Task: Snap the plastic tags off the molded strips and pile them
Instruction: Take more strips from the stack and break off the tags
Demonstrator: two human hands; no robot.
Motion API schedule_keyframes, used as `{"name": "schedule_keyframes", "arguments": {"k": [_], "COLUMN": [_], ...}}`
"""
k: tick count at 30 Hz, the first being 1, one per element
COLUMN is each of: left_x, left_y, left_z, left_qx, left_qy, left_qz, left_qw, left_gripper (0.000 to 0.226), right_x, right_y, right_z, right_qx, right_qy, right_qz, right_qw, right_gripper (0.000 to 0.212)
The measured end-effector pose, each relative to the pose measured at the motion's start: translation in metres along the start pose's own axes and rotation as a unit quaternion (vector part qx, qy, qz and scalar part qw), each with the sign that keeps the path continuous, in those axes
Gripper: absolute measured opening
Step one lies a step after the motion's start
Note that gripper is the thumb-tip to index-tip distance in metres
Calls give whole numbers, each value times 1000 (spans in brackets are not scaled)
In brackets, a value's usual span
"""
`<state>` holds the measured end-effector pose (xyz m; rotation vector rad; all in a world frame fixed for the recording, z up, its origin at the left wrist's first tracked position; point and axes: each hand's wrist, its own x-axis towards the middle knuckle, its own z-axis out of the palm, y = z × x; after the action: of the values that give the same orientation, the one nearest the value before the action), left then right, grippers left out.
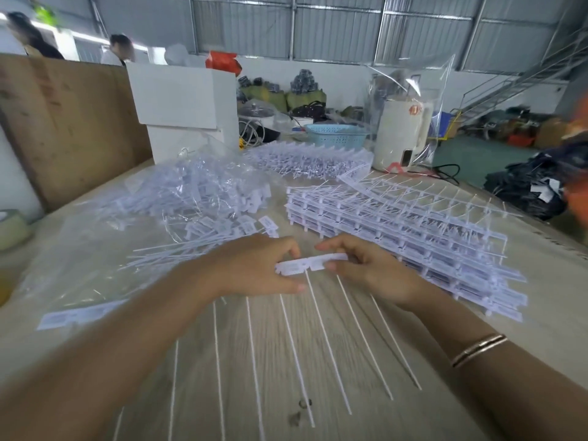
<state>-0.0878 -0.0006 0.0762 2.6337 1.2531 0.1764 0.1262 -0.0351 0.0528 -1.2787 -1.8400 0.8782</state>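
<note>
A white molded strip of tags (310, 264) lies between my hands at the middle of the table, its long thin tails fanning toward me. My left hand (254, 267) grips the strip's left part, thumb below and fingers curled over the top. My right hand (366, 265) pinches the right end between thumb and forefinger. A pile of loose snapped tags (219, 224) lies just beyond my left hand, partly on clear plastic bags. A thick stack of whole molded strips (413, 237) sits to the right of my right hand.
More strips (305, 160) lie further back by a blue basket (337, 135) and a white appliance (401, 138). A white box (181, 103) and a wooden board (63, 122) stand at the back left. A tape roll (12, 227) sits at the left edge. Two people stand far off.
</note>
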Motion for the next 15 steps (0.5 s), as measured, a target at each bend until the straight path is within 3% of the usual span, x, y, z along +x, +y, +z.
{"name": "schedule_keyframes", "arguments": {"k": [4, 9, 12, 15], "left_x": [-3, -12, -17, -16], "left_y": [22, 21, 20, 21], "left_z": [23, 39, 42, 47], "left_qx": [133, 166, 174, 175], "left_qy": [148, 237, 293, 295], "left_qz": [30, 89, 155, 170], "left_qw": [980, 953, 927, 924], "left_gripper": [34, 31, 29, 20], "right_x": [-3, -8, -9, -9], "right_y": [0, 8, 14, 15], "right_z": [11, 0, -6, -7], "right_qx": [35, 69, 4, -17], "right_qy": [-7, -76, -113, -128], "right_qz": [-20, -3, 7, -7], "right_qw": [999, 995, 994, 992], "right_gripper": [21, 26, 14, 5]}}
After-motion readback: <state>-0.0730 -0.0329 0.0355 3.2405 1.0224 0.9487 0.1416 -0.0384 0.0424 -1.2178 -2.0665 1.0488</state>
